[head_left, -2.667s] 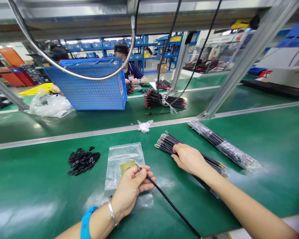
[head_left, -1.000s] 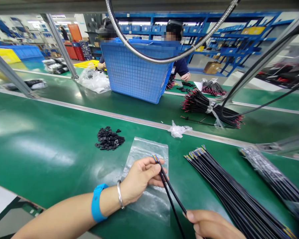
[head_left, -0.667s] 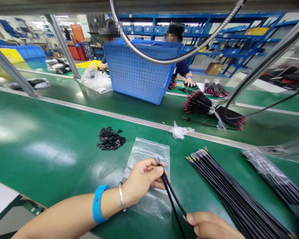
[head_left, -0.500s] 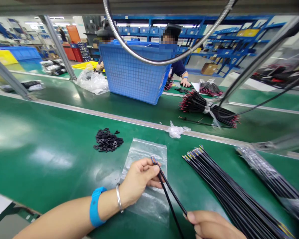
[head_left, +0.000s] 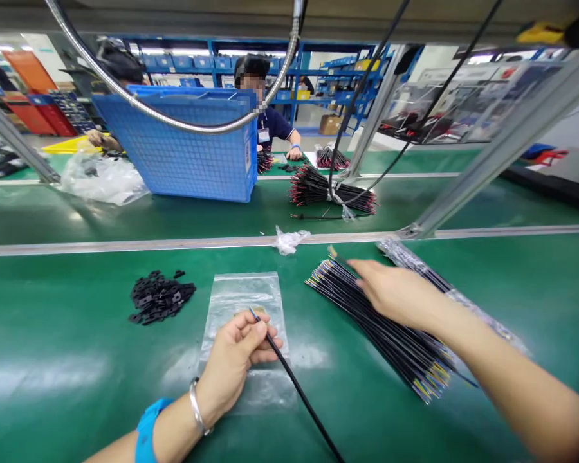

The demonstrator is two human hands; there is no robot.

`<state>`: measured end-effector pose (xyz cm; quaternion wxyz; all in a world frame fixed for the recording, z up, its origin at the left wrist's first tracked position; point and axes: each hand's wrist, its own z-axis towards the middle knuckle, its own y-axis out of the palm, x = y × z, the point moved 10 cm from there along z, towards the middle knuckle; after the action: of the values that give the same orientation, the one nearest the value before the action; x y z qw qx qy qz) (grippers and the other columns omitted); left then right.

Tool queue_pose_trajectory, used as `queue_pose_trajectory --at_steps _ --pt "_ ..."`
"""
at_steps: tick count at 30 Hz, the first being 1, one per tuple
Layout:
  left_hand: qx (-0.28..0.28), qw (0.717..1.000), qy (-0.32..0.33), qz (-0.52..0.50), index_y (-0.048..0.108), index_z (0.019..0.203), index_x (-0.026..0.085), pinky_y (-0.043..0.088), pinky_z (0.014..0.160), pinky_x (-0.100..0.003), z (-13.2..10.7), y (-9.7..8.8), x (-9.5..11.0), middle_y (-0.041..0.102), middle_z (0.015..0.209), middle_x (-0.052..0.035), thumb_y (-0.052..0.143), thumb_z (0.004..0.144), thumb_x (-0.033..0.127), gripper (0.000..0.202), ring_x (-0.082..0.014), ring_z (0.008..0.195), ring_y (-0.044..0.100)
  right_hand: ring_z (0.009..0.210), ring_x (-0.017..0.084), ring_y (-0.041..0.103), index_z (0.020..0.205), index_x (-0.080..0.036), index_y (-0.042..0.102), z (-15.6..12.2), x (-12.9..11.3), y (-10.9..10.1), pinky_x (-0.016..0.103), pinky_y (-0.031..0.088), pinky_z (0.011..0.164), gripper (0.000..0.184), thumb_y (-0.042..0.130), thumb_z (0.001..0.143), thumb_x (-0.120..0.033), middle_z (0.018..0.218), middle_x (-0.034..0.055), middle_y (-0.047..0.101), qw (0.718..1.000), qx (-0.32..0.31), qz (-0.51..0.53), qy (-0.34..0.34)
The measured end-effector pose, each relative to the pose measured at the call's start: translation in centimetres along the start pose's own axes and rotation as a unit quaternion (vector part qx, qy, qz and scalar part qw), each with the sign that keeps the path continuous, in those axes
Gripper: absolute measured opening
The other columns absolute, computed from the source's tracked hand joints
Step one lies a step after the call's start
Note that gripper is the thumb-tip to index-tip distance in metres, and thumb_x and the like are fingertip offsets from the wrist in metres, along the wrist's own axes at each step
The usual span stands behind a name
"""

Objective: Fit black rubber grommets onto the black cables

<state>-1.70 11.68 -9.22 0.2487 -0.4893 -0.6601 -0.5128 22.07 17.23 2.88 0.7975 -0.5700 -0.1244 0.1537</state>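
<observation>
My left hand (head_left: 244,344) is closed, pinching a black cable (head_left: 299,392) near its end, where a blue wire tip shows. The cable slants down to the bottom edge. Under this hand lies a clear plastic zip bag (head_left: 246,289) on the green bench. My right hand (head_left: 395,292) is closed over the bundle of black cables (head_left: 367,315), slightly blurred. From its fingertips sticks a cable end (head_left: 335,254) with a yellowish tip. The bundle's cables have blue and yellow wire ends. To the left is a heap of small black parts (head_left: 161,297).
Behind the metal rail (head_left: 125,244) stands a blue crate (head_left: 193,148), with a tied bundle of red-tipped black cables (head_left: 332,193) beside it. Crumpled plastic (head_left: 289,240) lies at the rail. A wrapped bundle (head_left: 415,263) lies right. Co-workers sit opposite. A metal hose (head_left: 174,122) hangs overhead.
My right hand has left the cable near my left hand and moved up and right onto the bundle, where it holds a cable end. One cable shows in my left hand instead of two. The view has turned right.
</observation>
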Motion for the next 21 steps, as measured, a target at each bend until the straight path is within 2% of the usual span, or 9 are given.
queue_pose_trajectory --at_steps 2,4,7,8,9,12,15,18,21 --pt "-0.010 1.000 -0.005 0.003 0.060 0.093 0.015 0.059 0.063 -0.025 0.0 0.3 -0.4 0.068 0.079 -0.0029 0.079 0.073 0.041 0.038 -0.0153 0.072 0.069 0.067 0.023 0.065 0.104 -0.015 0.067 0.0 -0.9 3.1 0.036 0.053 0.065 0.028 0.047 0.088 -0.027 0.080 0.0098 0.066 0.998 -0.053 -0.014 -0.014" --pt "-0.023 1.000 -0.012 0.006 0.058 0.090 0.015 0.059 0.063 -0.025 0.0 0.6 -0.7 0.067 0.078 -0.0028 0.079 0.072 0.041 0.038 -0.0161 0.074 0.069 0.088 0.032 0.065 0.117 -0.010 0.062 -0.6 -0.7 5.0 0.044 0.053 0.077 0.043 0.048 0.091 -0.040 0.099 0.0180 0.066 0.997 -0.065 -0.031 0.001" --pt "-0.027 1.000 -0.008 0.006 0.057 0.088 0.015 0.059 0.063 -0.025 -0.1 0.7 -0.9 0.067 0.078 -0.0024 0.079 0.072 0.041 0.038 -0.0157 0.074 0.069 0.126 0.051 0.041 0.143 -0.001 0.037 -2.0 1.5 7.9 0.060 0.046 0.088 0.102 0.056 0.074 -0.074 0.138 0.0320 0.043 0.988 -0.118 -0.050 0.088" --pt "-0.025 1.000 -0.006 0.005 0.057 0.088 0.015 0.058 0.063 -0.025 -0.2 0.7 -0.8 0.067 0.078 -0.0023 0.079 0.073 0.041 0.038 -0.0155 0.074 0.069 0.129 0.054 0.036 0.146 0.000 0.029 -2.5 2.1 9.0 0.063 0.045 0.087 0.116 0.059 0.067 -0.079 0.143 0.0343 0.036 0.983 -0.141 -0.043 0.111" --pt "-0.026 1.000 -0.005 0.003 0.057 0.089 0.015 0.058 0.063 -0.025 -0.2 0.8 -0.8 0.067 0.078 -0.0023 0.079 0.073 0.041 0.038 -0.0155 0.073 0.069 0.129 0.055 0.035 0.148 0.002 0.024 -2.9 2.2 9.9 0.065 0.046 0.085 0.120 0.060 0.066 -0.080 0.144 0.0359 0.033 0.980 -0.155 -0.029 0.120" --pt "-0.035 0.999 -0.011 0.009 0.057 0.088 0.015 0.058 0.062 -0.025 -0.3 1.0 -0.8 0.067 0.077 -0.0026 0.079 0.072 0.042 0.038 -0.0159 0.073 0.069 0.123 0.049 0.045 0.147 0.003 0.024 -3.3 0.8 10.8 0.063 0.045 0.086 0.093 0.051 0.085 -0.062 0.138 0.0352 0.041 0.989 -0.127 0.016 0.069" --pt "-0.030 0.999 -0.015 0.017 0.058 0.087 0.015 0.058 0.062 -0.024 -0.2 0.9 -0.8 0.067 0.077 -0.0022 0.080 0.071 0.041 0.038 -0.0153 0.072 0.069 0.123 0.036 0.048 0.144 -0.004 0.035 -3.3 -1.9 10.3 0.054 0.041 0.099 0.067 0.046 0.092 -0.044 0.138 0.0248 0.047 0.991 -0.118 0.049 -0.033" --pt "-0.024 0.999 -0.014 0.020 0.058 0.089 0.016 0.058 0.063 -0.023 -0.1 0.8 -0.8 0.067 0.078 -0.0020 0.079 0.073 0.041 0.036 -0.0146 0.072 0.069 0.126 0.027 0.047 0.142 -0.013 0.041 -3.1 -4.1 9.8 0.044 0.038 0.106 0.062 0.053 0.088 -0.041 0.139 0.0149 0.051 0.976 -0.147 0.089 -0.136" --pt "-0.024 0.999 -0.015 0.033 0.059 0.090 0.016 0.059 0.065 -0.024 -0.3 0.9 -0.7 0.068 0.078 -0.0019 0.078 0.073 0.041 0.036 -0.0149 0.073 0.069 0.130 0.027 0.044 0.145 -0.013 0.038 -2.4 -4.1 9.9 0.042 0.036 0.108 0.074 0.056 0.086 -0.053 0.143 0.0157 0.047 0.970 -0.171 0.103 -0.139"
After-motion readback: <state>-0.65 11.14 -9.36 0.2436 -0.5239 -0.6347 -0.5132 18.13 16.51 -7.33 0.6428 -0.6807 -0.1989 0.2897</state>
